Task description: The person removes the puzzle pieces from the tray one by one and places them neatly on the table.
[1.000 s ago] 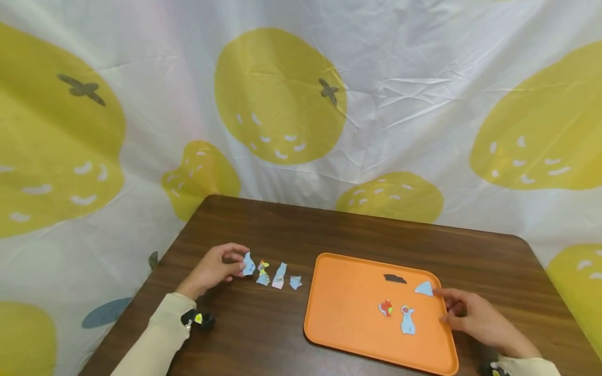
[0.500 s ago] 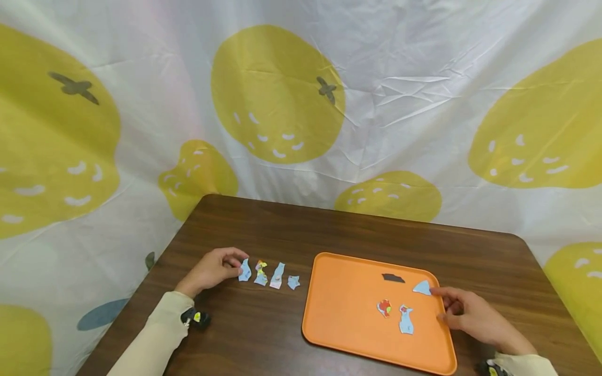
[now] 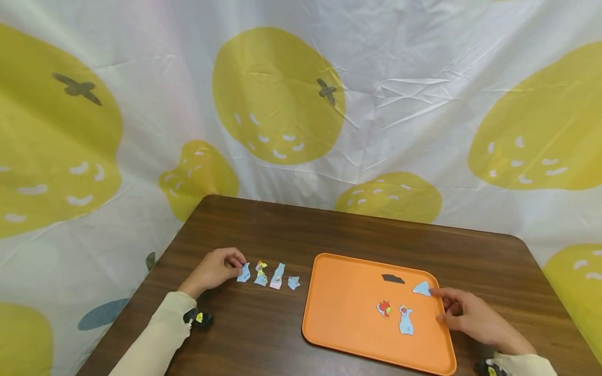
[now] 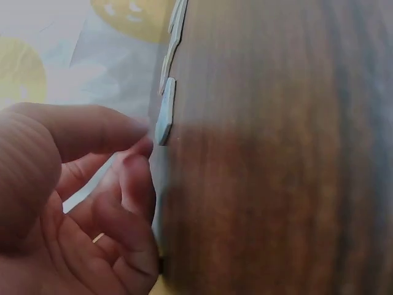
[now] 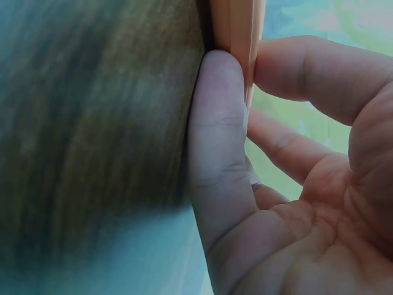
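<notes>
In the head view, several cut pieces lie in a row on the left of the table. My left hand (image 3: 214,270) is at the leftmost, a pale blue piece (image 3: 243,272). In the left wrist view this blue piece (image 4: 166,117) lies flat on the table beside the thumb tip. My right hand (image 3: 475,316) is at the right rim of the orange tray (image 3: 348,313), its index fingertip beside a blue triangular piece (image 3: 421,288). The right wrist view shows its fingertips (image 5: 221,67) touching the tray edge. Hidden is whether the index finger touches the triangle.
The row continues with a yellow-and-blue piece (image 3: 261,273), a long blue piece (image 3: 277,277) and a small blue piece (image 3: 293,282). On the tray lie a dark piece (image 3: 393,279), a red piece (image 3: 384,309) and another blue piece (image 3: 406,321). A lemon-print curtain (image 3: 282,94) hangs behind.
The left hand's blue piece, tilted up one second ago, has been lowered onto the table at the row's left end. My right hand and the tray pieces have stayed put.
</notes>
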`<state>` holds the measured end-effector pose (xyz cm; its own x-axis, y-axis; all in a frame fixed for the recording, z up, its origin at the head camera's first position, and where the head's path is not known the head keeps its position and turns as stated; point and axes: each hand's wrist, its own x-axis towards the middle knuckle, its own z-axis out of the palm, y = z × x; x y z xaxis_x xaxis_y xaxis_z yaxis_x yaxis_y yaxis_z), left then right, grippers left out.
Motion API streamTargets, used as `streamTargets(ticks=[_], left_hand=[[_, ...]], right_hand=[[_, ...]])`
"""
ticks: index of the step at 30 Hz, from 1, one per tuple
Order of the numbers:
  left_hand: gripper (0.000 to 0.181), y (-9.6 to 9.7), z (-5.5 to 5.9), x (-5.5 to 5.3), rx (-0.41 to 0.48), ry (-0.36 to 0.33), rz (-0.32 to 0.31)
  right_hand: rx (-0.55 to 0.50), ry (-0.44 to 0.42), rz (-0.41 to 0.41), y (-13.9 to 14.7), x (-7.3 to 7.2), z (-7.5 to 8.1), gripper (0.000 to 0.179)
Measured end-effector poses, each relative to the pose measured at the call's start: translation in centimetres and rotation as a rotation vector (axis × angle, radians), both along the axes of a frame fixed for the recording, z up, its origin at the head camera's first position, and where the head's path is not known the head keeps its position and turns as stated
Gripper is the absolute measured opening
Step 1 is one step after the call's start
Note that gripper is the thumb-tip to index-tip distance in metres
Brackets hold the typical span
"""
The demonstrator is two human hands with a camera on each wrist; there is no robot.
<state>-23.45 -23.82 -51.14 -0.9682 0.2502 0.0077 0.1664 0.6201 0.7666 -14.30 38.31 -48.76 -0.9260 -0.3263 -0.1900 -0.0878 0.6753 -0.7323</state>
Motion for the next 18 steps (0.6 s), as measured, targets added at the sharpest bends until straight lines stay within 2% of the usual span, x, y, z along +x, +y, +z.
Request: streamTargets(ticks=[7, 12, 18], left_hand=[[0.015, 1.1, 1.6, 0.5, 0.085, -0.028, 0.022], [0.017, 2.7, 3.0, 0.7, 0.109, -0.023, -0.008], [0.019, 5.9, 4.7, 0.8, 0.149, -0.009, -0.071]], right_hand=[[0.004, 0.037, 0.028, -0.1, 0.0, 0.1, 0.059], [0.001, 0.004, 0.017, 0.0, 0.0, 0.1, 0.061], [-0.008, -0.012, 0.003, 0.0, 0.1, 0.1, 0.062]])
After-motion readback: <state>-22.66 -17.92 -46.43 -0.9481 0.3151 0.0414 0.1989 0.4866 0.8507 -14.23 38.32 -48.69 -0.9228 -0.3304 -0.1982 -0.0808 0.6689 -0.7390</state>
